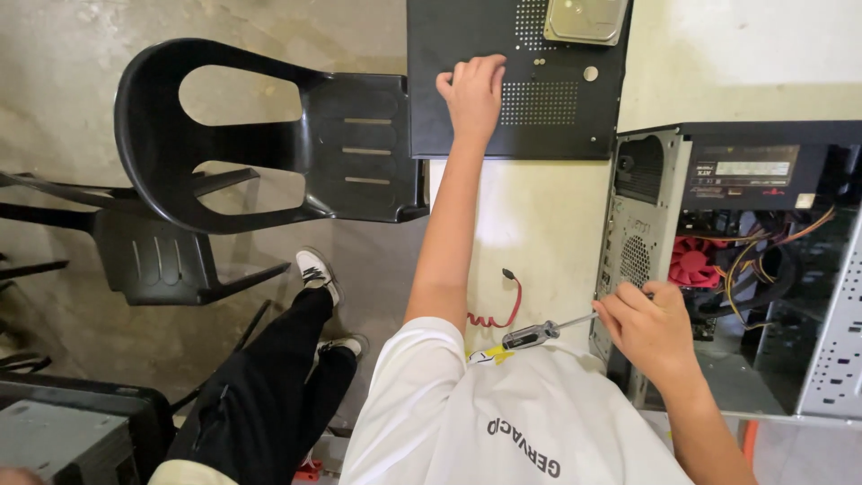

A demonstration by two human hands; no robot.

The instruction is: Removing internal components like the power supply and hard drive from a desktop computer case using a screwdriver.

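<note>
- L hand (473, 90) – arm stretched out, palm down, fingers loosely spread and flat on the black perforated side panel (467, 135); pressing/resting on it, not closed around anything.
- Side panel lies flat at the far end of the white desk (539, 216), one edge hanging past the desk edge, next to the black plastic chair (269, 153).
- Silver hard drive (585, 18) sits on the panel's far corner, well apart from the L hand.
- R hand (648, 328) – fingers curled, at the near edge of the open PC case (637, 224); fingers close round the shaft end of a screwdriver (539, 334).
- Screwdriver: clear/black handle points toward the person's chest, over the white shirt (503, 422); metal shaft runs to the R hand. Tip hidden by the fingers, can't tell what it touches.
- PC case lies on its side on the desk, side open; red fan (693, 262), orange/yellow wire bundle (763, 260) and black PSU (745, 166) visible inside.
- Red data cable (503, 310) w/ black plug lies loose on the desk between L forearm and case, just beside the screwdriver handle.
- Another person's black trouser legs and black-white shoes (319, 269) on the floor by the chair, left of the desk.
- Dark box-shaped unit (63, 431) at the bottom-left corner, on the floor.
</note>
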